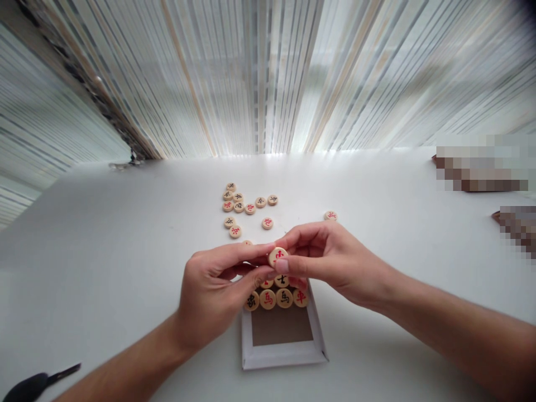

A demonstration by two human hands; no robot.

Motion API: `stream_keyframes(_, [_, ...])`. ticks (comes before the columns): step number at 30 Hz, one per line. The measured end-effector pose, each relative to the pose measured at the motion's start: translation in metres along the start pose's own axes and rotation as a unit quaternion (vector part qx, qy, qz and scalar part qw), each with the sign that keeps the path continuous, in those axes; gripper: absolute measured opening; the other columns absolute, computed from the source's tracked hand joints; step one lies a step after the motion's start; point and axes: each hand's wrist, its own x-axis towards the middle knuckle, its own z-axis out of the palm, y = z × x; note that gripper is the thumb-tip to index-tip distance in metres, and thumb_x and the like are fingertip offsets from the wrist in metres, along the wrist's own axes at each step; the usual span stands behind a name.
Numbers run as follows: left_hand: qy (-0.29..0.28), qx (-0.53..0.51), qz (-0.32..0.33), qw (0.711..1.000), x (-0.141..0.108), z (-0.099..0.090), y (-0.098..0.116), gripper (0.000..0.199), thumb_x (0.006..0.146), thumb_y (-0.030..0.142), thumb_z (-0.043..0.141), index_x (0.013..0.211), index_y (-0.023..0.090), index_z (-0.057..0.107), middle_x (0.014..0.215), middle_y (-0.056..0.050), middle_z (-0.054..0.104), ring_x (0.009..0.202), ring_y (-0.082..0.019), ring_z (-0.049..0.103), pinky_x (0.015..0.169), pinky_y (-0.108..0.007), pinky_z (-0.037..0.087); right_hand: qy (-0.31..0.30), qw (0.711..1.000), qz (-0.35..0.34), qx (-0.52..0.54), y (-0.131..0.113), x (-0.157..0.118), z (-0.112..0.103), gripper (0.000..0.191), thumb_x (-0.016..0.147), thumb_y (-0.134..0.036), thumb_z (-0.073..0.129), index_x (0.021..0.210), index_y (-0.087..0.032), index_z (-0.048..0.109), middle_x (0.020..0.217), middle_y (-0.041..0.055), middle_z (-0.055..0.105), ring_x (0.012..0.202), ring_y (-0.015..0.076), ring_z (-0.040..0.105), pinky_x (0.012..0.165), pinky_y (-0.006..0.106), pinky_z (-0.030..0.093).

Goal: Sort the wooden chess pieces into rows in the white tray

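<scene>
Over a shallow white box, my right hand pinches a round Chinese chess piece with a red character. From the other side, the thumb and forefinger of my left hand close on its left edge. Several more pieces lie in rows inside the box, red and black, among them a red horse piece and a black horse piece. The near part of the box bottom shows brown. My hands hide its far end and some of the pieces there.
Loose chess pieces lie scattered on the white table beyond my hands, with one red piece apart at the right. A black-handled object is at the lower left. Striped curtains hang behind; blurred brown items sit right.
</scene>
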Motion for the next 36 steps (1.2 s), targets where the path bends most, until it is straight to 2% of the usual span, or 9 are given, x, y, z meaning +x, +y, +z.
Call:
stream_keyframes(3, [0.001,0.008,0.013,1.0,-0.0004,-0.0005,-0.0001,0.046,0.079,-0.004,0.085,0.11,0.031,0.087,0.099,0.003,0.087,0.081,-0.011,0.083,0.076,-0.011,0.067,-0.002,1.0,0.008,0.002,-0.0002,-0.0002,0.0002,0.03,0.066,-0.023,0.102,0.09,-0.015,0.085,0.076,0.0032,0.077,0.067,0.0093,0.063,0.059,0.017,0.05])
stream_keyframes(8, [-0.013,0.043,0.051,0.998,-0.0013,-0.0014,-0.0031,0.042,0.08,-0.004,0.084,0.11,0.026,0.086,0.095,0.002,0.086,0.078,-0.011,0.082,0.075,-0.013,0.067,0.031,0.999,0.007,-0.016,0.0047,0.0002,0.0018,0.034,0.06,-0.025,0.105,0.08,-0.015,0.079,0.068,0.0009,0.073,0.061,0.0095,0.06,0.054,0.018,0.047])
stream_keyframes(13, [-0.035,0.031,0.053,0.998,-0.0035,-0.0015,-0.0065,0.042,0.079,-0.002,0.086,0.113,0.024,0.084,0.096,0.0,0.085,0.081,-0.012,0.082,0.078,-0.016,0.068,0.036,0.998,-0.002,-0.055,0.0045,0.0,0.0042,0.036,0.066,-0.038,0.101,0.078,-0.014,0.078,0.064,0.0011,0.071,0.055,0.0103,0.058,0.05,0.021,0.045])
stream_keyframes(17, [-0.039,0.018,0.039,0.998,-0.004,-0.0016,-0.0056,0.047,0.082,0.0,0.085,0.121,0.026,0.082,0.102,-0.002,0.085,0.084,-0.013,0.081,0.081,-0.019,0.069,0.007,0.998,-0.015,-0.065,0.0032,-0.0011,0.0015,0.034,0.076,-0.045,0.095,0.08,-0.015,0.079,0.062,0.0005,0.067,0.056,0.0112,0.057,0.052,0.023,0.046])
stream_keyframes(22, [-0.019,0.024,0.043,0.999,-0.0024,-0.0023,-0.0028,0.041,0.081,0.004,0.088,0.116,0.024,0.085,0.095,-0.003,0.085,0.077,-0.014,0.08,0.073,-0.019,0.068,-0.022,0.999,-0.017,-0.038,0.0044,0.0,-0.0025,0.028,0.081,-0.04,0.093,0.086,-0.015,0.08,0.067,0.0004,0.068,0.06,0.0107,0.057,0.055,0.023,0.046])
stream_keyframes(28, [-0.022,0.06,0.073,0.995,-0.0028,-0.003,-0.0036,0.043,0.08,0.001,0.087,0.115,0.026,0.085,0.096,-0.001,0.086,0.079,-0.013,0.08,0.076,-0.017,0.066,-0.002,1.0,0.001,-0.017,0.0029,0.0003,0.0035,0.033,0.068,-0.033,0.101,0.081,-0.015,0.077,0.071,0.0012,0.072,0.06,0.0097,0.058,0.055,0.021,0.045])
stream_keyframes(36, [-0.005,0.02,0.041,0.999,0.0001,-0.0019,-0.0004,0.042,0.079,0.002,0.089,0.113,0.027,0.086,0.091,0.0,0.086,0.075,-0.012,0.08,0.072,-0.016,0.067,-0.037,0.999,-0.025,-0.03,0.0064,0.0017,-0.0056,0.029,0.089,-0.043,0.087,0.088,-0.015,0.081,0.069,-0.0004,0.065,0.063,0.0099,0.054,0.058,0.023,0.042])
